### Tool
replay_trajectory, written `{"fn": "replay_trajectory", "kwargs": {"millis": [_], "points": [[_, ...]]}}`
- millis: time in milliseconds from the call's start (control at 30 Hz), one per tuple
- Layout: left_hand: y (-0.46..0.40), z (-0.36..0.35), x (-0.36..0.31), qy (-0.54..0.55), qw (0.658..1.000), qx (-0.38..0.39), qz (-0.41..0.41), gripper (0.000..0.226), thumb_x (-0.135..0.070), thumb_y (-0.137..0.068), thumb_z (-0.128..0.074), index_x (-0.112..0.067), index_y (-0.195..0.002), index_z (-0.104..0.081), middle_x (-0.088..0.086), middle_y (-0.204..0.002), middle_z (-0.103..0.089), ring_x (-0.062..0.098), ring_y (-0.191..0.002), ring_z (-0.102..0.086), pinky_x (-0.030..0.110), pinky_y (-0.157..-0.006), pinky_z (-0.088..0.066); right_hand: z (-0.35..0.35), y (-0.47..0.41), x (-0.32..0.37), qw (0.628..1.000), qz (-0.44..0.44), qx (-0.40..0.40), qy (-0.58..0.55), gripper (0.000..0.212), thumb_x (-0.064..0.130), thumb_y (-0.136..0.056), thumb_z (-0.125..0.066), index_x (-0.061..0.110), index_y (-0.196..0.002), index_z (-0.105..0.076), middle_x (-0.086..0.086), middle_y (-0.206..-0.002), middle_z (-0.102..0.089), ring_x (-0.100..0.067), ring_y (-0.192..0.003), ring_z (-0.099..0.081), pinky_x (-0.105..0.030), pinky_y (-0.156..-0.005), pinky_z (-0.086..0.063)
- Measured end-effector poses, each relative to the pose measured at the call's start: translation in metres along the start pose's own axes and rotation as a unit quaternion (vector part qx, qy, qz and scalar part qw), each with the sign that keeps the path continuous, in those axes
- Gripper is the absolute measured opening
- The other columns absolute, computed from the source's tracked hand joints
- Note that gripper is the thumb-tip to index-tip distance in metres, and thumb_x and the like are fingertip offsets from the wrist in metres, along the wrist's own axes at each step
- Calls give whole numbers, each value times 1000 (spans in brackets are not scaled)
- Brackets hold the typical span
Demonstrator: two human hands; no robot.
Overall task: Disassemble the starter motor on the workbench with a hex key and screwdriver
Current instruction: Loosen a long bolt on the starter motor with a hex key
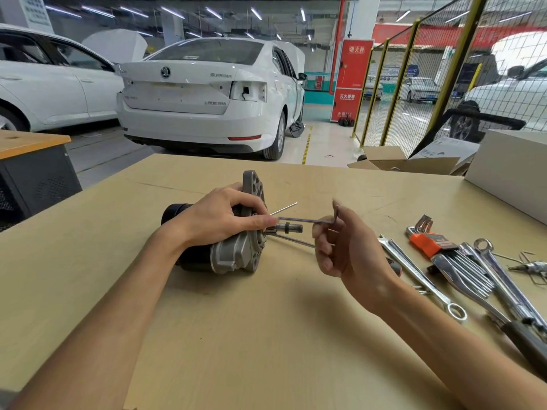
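The starter motor (233, 255) lies on its side on the wooden workbench (266, 335), black body to the left, grey flange and shaft pointing right. My left hand (225, 217) grips it from above, fingers curled over the flange. Two long thin bolts stick out of the flange to the right. My right hand (340, 244) holds an L-shaped hex key (313, 220) at its bend, with the long arm reaching left to the flange beside my left fingertips.
To the right lie an orange-holdered hex key set (426, 241), several combination wrenches (420, 276), a ratchet handle and a screwdriver bit (529, 266). A white box (509, 170) and cardboard sit at the far right edge. White cars stand beyond the bench.
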State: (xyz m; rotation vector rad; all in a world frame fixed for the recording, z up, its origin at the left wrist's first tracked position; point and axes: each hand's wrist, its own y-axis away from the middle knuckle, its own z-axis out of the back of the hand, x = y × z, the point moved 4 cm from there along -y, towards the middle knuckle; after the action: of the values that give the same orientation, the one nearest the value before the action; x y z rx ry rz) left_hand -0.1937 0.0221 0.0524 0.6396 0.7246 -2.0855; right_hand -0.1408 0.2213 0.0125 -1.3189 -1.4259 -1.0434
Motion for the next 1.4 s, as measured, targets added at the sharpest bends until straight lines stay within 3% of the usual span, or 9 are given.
{"fn": "replay_trajectory", "kwargs": {"millis": [200, 333, 500, 700, 833, 933, 1100, 1233, 1400], "points": [[0, 0, 0, 3, 1000, 1, 16, 31, -69, -66, -66, -43, -81, -75, -7, -97, -56, 0, -89, -57, 19, -77, -42, -3, 1, 3, 998, 55, 13, -3, 31, 17, -95, -40, 11, -74, -63, 0, -52, -39, -14, -38, -37, -20, -36, -28], [0, 0, 0, -2, 1000, -5, 18, 34, -72, -70, -61, -41, -76, -74, -8, -97, -55, -2, -90, -56, 19, -79, -41, -1, 2, 4, 995, 87, 8, 46, 40, 3, -95, -36, 13, -79, -71, -2, -54, -41, -15, -41, -38, -19, -39, -29], [-1, 0, 0, -5, 1000, -4, 12, 31, -68, -71, -61, -40, -72, -74, -6, -98, -55, 0, -91, -56, 21, -82, -42, 5, 0, 0, 995, 53, -64, 62, 30, 15, -103, -41, 14, -94, -70, 0, -54, -44, -14, -41, -39, -22, -39, -30], [0, 0, 1, 0, 1000, 0, 11, 28, -68, -66, -66, -43, -76, -74, -6, -96, -56, 2, -89, -56, 20, -79, -43, -2, 1, 0, 1000, 7, -1, 5, 62, 49, -102, -37, 18, -56, -66, 1, -52, -42, -13, -40, -40, -22, -40, -30], [0, 0, 1, 1, 1000, 2, 13, 33, -70, -65, -65, -42, -80, -75, -6, -96, -56, 1, -89, -56, 21, -79, -44, -3, 1, 1, 999, 37, 23, -20, 47, 39, -97, -46, 17, -61, -67, 1, -52, -40, -14, -38, -38, -19, -38, -30], [0, 0, 1, -3, 1000, 1, 16, 31, -69, -66, -65, -42, -79, -75, -6, -98, -56, 1, -89, -56, 21, -78, -43, -4, 2, 3, 997, 67, 32, -5, 25, 26, -80, -50, 17, -68, -71, 0, -54, -39, -14, -40, -37, -20, -38, -29], [0, 0, 1, -11, 1000, -2, 11, 35, -70, -75, -57, -39, -72, -73, -10, -92, -53, -5, -87, -54, 22, -77, -39, 2, 1, 2, 995, 91, -15, 48, 40, 6, -96, -40, 18, -83, -76, 0, -53, -40, -15, -43, -38, -20, -40, -29], [-1, 0, 2, -7, 1000, -6, 6, 28, -65, -75, -63, -39, -70, -73, -8, -91, -54, 2, -87, -56, 22, -79, -40, 6, -1, -1, 995, 50, -75, 43, 30, 17, -103, -41, 12, -95, -69, 1, -51, -42, -15, -40, -38, -20, -38, -29], [0, 0, 0, -5, 1000, 0, 10, 25, -66, -70, -65, -42, -73, -74, -4, -96, -56, 5, -89, -57, 21, -80, -44, 0, 2, 0, 999, 19, -38, 25, 52, 43, -102, -42, 15, -62, -61, 1, -50, -42, -14, -39, -40, -21, -36, -30]]}}
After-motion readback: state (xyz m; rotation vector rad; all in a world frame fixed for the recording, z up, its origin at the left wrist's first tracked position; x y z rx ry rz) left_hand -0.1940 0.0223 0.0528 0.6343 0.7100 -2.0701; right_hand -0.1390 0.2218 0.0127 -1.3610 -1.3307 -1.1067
